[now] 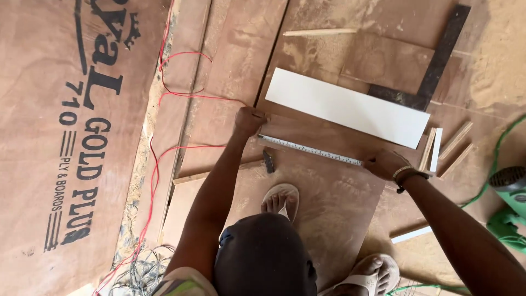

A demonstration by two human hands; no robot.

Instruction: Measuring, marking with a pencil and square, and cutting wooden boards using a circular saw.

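A metal tape measure (309, 149) lies stretched across a brown plywood board (329, 192) on the floor. My left hand (249, 120) is closed on the tape's end at the board's left corner. At the board's right edge, my right hand (385, 164), with a bracelet on its wrist, grips the other end of the tape; the tape's case is hidden under it. Just beyond the tape, a white rectangular panel (348, 107) lies flat, running roughly parallel to it. My sandalled feet (280, 198) stand on the board.
A black carpenter's square (435, 68) lies beyond the white panel. A small hammer (268, 161) rests by my left forearm. Red wire (164, 93) runs along the left, beside a large printed plywood sheet (49, 164). Wood strips (455, 145) and a green power tool (509, 203) sit at right.
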